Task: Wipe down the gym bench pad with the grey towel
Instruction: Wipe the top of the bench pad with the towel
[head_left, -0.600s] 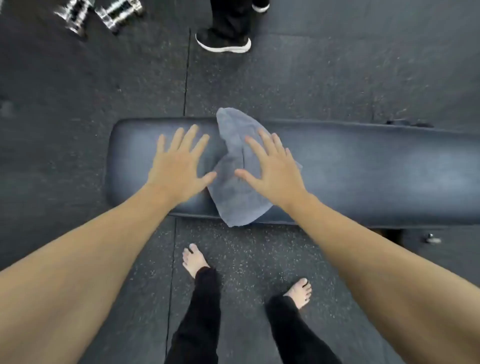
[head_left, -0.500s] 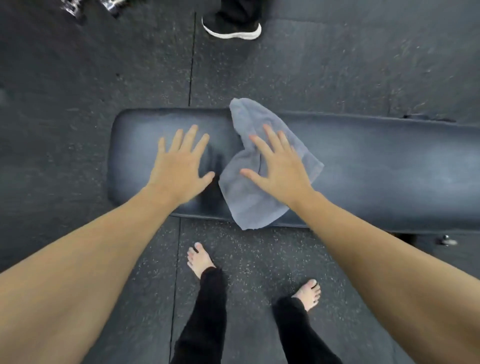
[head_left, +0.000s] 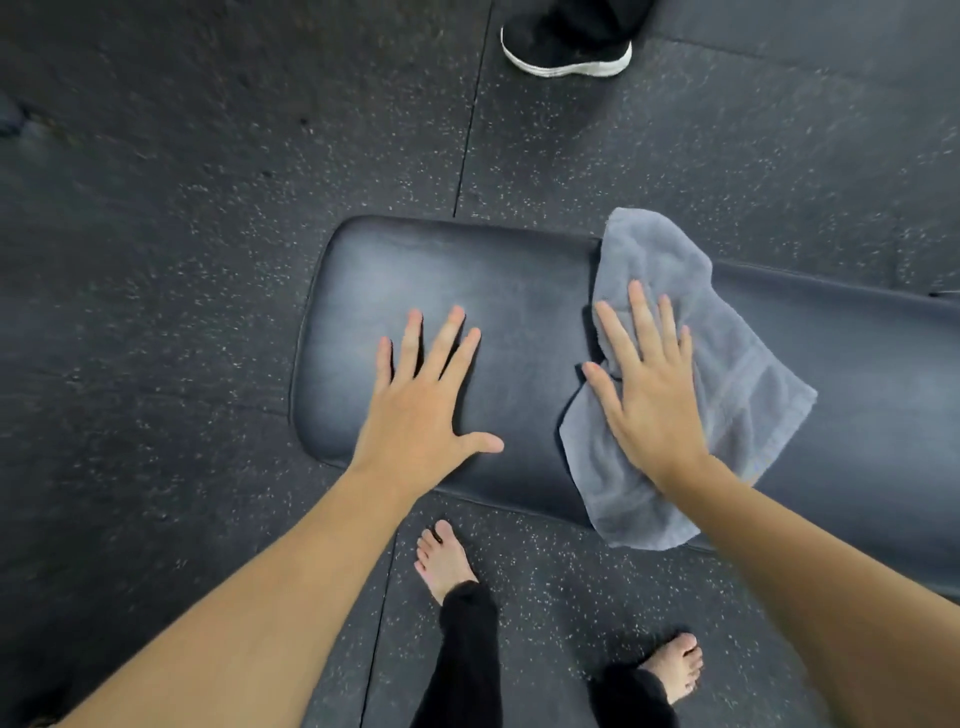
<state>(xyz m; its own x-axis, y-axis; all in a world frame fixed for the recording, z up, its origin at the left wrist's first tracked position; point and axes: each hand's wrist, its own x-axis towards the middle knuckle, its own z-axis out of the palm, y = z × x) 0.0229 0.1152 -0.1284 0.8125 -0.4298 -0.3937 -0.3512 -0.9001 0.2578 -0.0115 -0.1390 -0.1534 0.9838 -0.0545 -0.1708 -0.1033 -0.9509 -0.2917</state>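
A long black gym bench pad (head_left: 524, 312) runs from the centre to the right edge. A crumpled grey towel (head_left: 737, 379) lies across it, one end over the far edge and one over the near edge. My right hand (head_left: 649, 400) presses flat on the towel, fingers spread and straight, not curled around the cloth. My left hand (head_left: 421, 410) rests flat on the bare pad to the left of the towel, fingers apart, holding nothing.
Speckled black rubber floor tiles (head_left: 208, 208) surround the bench. Another person's black shoe with a white sole (head_left: 566, 49) stands beyond the bench at the top. My bare feet (head_left: 444, 558) stand just in front of the bench's near edge.
My right hand has slid the towel to the right along the pad, widening the gap to my left hand. The view has shifted, so the bench's left end sits nearer the centre.
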